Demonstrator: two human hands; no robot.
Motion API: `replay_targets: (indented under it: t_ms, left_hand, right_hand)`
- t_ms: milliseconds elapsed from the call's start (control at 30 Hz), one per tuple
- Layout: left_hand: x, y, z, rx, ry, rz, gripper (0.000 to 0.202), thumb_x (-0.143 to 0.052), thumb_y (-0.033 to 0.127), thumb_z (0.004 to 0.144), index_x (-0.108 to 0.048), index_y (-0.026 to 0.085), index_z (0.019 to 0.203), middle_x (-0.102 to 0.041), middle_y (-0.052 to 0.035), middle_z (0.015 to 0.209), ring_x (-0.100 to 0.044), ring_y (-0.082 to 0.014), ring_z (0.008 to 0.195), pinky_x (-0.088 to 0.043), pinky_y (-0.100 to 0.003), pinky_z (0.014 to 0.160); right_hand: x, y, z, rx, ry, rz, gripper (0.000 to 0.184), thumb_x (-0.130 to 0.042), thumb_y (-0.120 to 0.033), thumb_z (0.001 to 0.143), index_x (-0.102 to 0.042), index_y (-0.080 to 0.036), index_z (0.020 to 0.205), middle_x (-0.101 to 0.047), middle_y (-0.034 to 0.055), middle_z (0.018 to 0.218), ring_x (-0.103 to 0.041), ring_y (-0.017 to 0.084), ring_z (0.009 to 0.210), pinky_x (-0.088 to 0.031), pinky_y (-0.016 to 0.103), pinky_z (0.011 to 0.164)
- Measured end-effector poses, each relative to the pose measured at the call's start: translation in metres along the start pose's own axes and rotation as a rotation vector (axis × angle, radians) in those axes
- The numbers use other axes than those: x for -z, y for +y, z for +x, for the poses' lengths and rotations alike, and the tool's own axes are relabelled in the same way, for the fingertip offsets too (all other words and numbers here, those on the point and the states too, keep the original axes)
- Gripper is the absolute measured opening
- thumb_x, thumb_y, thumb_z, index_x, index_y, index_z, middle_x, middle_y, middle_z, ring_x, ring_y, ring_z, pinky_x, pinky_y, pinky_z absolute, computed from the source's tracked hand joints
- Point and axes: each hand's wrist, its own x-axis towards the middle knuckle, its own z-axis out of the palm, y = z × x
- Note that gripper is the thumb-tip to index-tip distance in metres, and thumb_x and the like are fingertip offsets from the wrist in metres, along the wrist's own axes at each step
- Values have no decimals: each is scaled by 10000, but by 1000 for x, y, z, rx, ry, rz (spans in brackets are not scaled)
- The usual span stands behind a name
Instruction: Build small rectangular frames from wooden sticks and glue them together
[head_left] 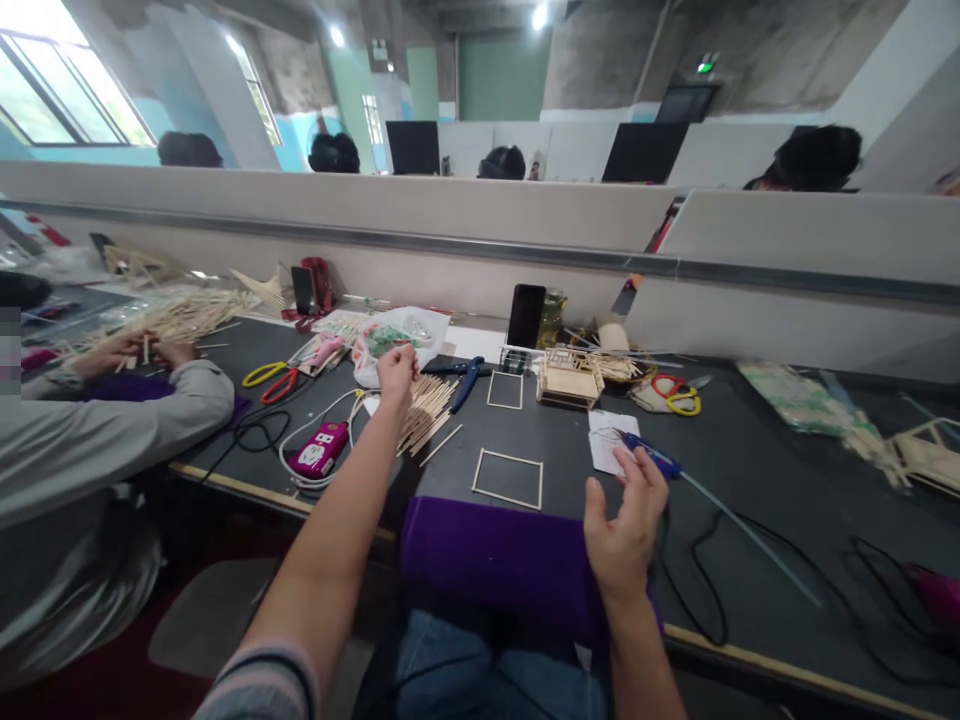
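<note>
My left hand is reached out over a pile of thin wooden sticks, in front of a white plastic bag. Its fingers are closed, and whatever they may hold is too small to make out. My right hand is raised with fingers apart and nothing in it, beside a blue glue gun on a white paper. Between the hands lie two rectangular stick frames, a nearer one and a smaller one. Purple cloth covers my lap at the table edge.
Blue pliers lie behind the sticks. A small wooden model, a phone and scissors stand or lie further back. A pink power strip with cables is at left, near another person's sleeve.
</note>
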Motion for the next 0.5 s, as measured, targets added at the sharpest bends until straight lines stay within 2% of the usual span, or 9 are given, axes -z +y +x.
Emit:
replay_targets:
  t_ms: [67, 133, 167, 233, 300, 367, 433, 500]
  left_hand:
    - [-2, 9, 36, -135, 46, 272, 280, -530, 216, 814, -463, 164, 547, -430, 54, 449, -383, -63, 405, -315, -180, 433]
    - [-4, 18, 67, -299, 60, 622, 221, -494, 161, 836, -515, 132, 617, -539, 6, 564, -496, -91, 543, -420, -210, 582]
    - [-4, 21, 79, -318, 48, 679, 155, -531, 133, 819, -542, 108, 666, -599, -32, 657, -547, -115, 655, -450, -250, 698]
    - [-6, 22, 96, -330, 41, 753, 55, -612, 62, 742, -564, 78, 762, -651, -124, 887, -574, -196, 904, -424, -358, 894]
    - [-7, 18, 102, -355, 33, 799, 243, -680, 52, 677, -571, 72, 894, -590, -203, 1158, -490, -292, 1137, -347, -450, 1005]
    - [-7, 12, 100, -438, 26, 887, 328, -701, 110, 682, -570, 96, 982, -489, -218, 1321, -373, -349, 1265, -292, -498, 1052]
    - [-6, 5, 90, -539, 2, 1007, 238, -650, 175, 746, -589, 118, 970, -479, -203, 1336, -319, -368, 1300, -269, -522, 1067]
    - [-3, -1, 74, -612, -45, 1108, 155, -577, 185, 796, -610, 126, 935, -498, -194, 1307, -308, -372, 1304, -258, -533, 1069]
  right_hand:
    - [-8, 0, -5, 20, -42, -3, 439, -501, -308, 913, -487, -166, 1328, -440, 210, 1341, -443, 328, 1256, -480, 500, 912]
    - [-14, 2, -10, 28, -84, -1, 439, -498, -302, 917, -482, -168, 1336, -433, 209, 1342, -454, 325, 1243, -480, 495, 915]
    - [-17, 3, -12, 27, -104, 1, 440, -496, -301, 919, -479, -170, 1339, -429, 208, 1343, -459, 322, 1237, -480, 492, 917]
    - [-21, 6, -14, 21, -140, 1, 445, -493, -302, 922, -472, -174, 1347, -417, 205, 1354, -463, 316, 1233, -476, 490, 925]
    - [-23, 9, -14, 30, -171, -9, 446, -493, -305, 922, -470, -177, 1349, -393, 204, 1381, -461, 312, 1243, -461, 493, 945]
    - [-24, 14, -11, 59, -199, -40, 416, -499, -310, 919, -507, -172, 1311, -369, 203, 1416, -445, 319, 1267, -437, 502, 969]
    - [-25, 21, -6, 123, -229, -74, 288, -517, -306, 911, -610, -181, 1152, -464, 175, 1363, -464, 319, 1258, -403, 517, 994]
    - [-27, 26, 1, 195, -264, -78, 145, -530, -279, 908, -653, -202, 916, -641, 112, 1128, -561, 284, 1149, -366, 528, 1019]
